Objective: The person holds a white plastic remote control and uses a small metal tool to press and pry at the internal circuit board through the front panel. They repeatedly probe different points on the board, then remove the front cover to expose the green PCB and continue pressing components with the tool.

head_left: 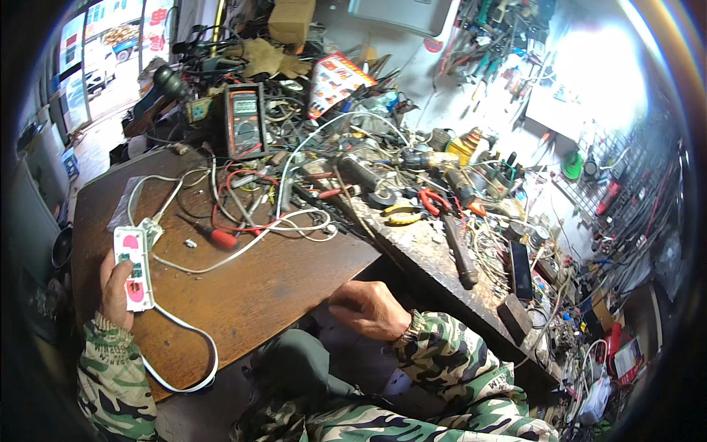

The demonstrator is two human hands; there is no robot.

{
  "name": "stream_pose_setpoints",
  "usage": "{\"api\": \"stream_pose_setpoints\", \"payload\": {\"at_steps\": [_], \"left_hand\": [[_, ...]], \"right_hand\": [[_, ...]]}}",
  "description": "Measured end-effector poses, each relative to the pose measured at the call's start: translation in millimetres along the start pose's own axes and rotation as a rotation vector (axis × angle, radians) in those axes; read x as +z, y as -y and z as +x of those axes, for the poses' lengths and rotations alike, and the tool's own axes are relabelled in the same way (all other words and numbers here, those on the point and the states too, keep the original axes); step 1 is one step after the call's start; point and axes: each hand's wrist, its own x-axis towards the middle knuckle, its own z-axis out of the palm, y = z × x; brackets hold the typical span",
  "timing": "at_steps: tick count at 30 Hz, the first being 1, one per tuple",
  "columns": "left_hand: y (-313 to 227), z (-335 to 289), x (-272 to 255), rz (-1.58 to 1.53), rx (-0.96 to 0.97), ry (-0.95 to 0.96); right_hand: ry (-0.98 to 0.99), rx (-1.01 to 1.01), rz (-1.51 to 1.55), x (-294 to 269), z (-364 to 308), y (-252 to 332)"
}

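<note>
My left hand (pixel 114 289) is closed round a white power strip (pixel 149 292) above the left part of the brown wooden table (pixel 287 287). Pink patches and dark socket openings show on the strip's face, and my thumb lies across it. White cable (pixel 210 335) loops from the strip over the table's near edge. Beside the table's right front edge rests my right hand (pixel 370 309), fingers curled in and no object showing in them. A red-handled tool (pixel 223 239) and a small white piece (pixel 191 243) lie on the wood right of the strip.
A multimeter (pixel 245 121) stands at the back amid tangled wires. On the worn bench (pixel 434 254) to the right are red-handled pliers (pixel 434 200), yellow-handled pliers (pixel 404 214), a hammer-like tool (pixel 460 254) and a dark phone (pixel 521 270). Tools hang on the wall.
</note>
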Motion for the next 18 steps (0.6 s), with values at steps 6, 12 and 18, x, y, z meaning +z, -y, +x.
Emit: {"api": "stream_pose_setpoints", "payload": {"at_steps": [6, 12, 18], "left_hand": [[-4, -1, 3, 0.031, -0.015, -0.042], [12, -6, -31, -0.039, 0.042, -0.085], [-2, 4, 9, -0.101, 0.036, 0.162]], "right_hand": [[-0.239, 0.168, -0.571, -65, 4, -31], [-0.317, 0.332, -1.090, -170, 73, -111], [-0.248, 0.530, -1.299, -210, 49, -146]]}}
